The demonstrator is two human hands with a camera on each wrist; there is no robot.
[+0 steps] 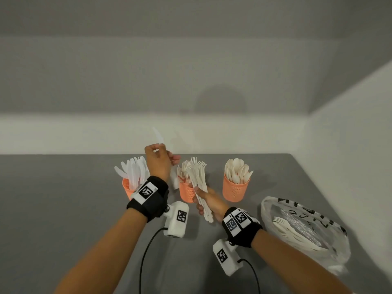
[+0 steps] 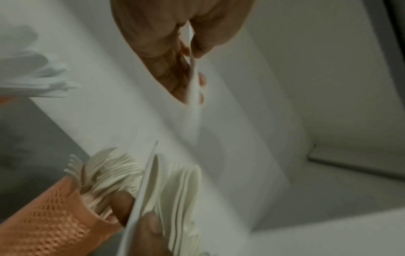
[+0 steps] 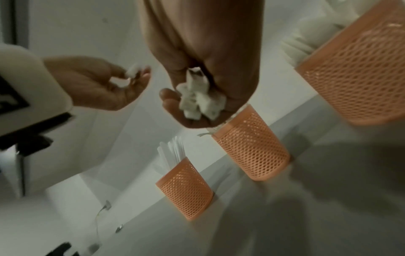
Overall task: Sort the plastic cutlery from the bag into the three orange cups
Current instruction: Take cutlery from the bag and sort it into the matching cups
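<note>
Three orange mesh cups stand in a row on the grey table: the left cup (image 1: 127,188) holds white knives, the middle cup (image 1: 186,193) forks, the right cup (image 1: 234,188) spoons. My left hand (image 1: 159,159) is raised between the left and middle cups and pinches a white knife (image 1: 158,136), blade up. In the left wrist view the knife (image 2: 194,90) runs edge-on between thumb and fingers. My right hand (image 1: 206,203) grips a bundle of cream forks (image 1: 198,183) in front of the middle cup; the handle ends (image 3: 200,97) show in its fist.
A crumpled clear plastic bag (image 1: 305,225) with black print lies at the right, with a few forks (image 1: 290,230) still inside. White walls close off the table's far and right sides. Wrist camera cables trail over the near table.
</note>
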